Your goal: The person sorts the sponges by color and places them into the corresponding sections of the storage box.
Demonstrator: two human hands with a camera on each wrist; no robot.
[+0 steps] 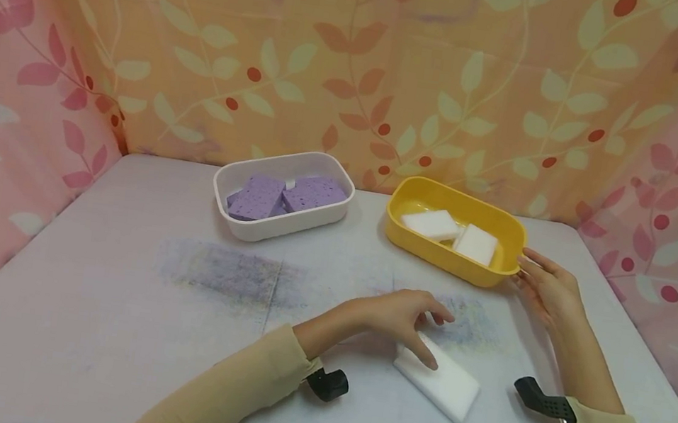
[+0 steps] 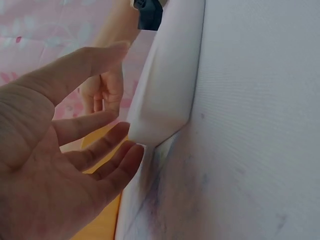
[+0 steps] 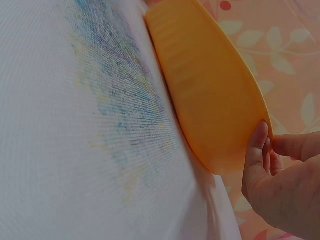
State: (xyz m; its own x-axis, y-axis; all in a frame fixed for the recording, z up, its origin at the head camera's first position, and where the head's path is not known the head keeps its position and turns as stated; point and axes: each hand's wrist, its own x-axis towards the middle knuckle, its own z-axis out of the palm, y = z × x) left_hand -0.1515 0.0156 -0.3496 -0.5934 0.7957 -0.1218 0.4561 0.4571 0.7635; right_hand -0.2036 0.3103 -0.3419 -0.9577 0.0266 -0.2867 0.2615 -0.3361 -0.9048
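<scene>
A white sponge block (image 1: 440, 381) lies flat on the table, slanting toward the front right. Over its far left end hovers my left hand (image 1: 397, 318), thumb and fingers spread apart. In the left wrist view, the fingertips (image 2: 134, 152) are close to the end of the block (image 2: 167, 85); whether they touch it I cannot tell. My right hand (image 1: 550, 291) pinches the rim at the right end of a yellow basin (image 1: 436, 251). From the right wrist, one fingertip (image 3: 260, 132) shows against the basin's outer wall (image 3: 210, 90). Two white sponges (image 1: 430, 223) lie inside the basin.
A white basin (image 1: 285, 227) holding several purple sponges (image 1: 258, 197) stands at the back left. Blue and yellowish stains mark the table (image 1: 105, 324). Patterned curtains (image 1: 358, 64) enclose the back and sides. A black wrist mount (image 1: 540, 396) sits at each sleeve.
</scene>
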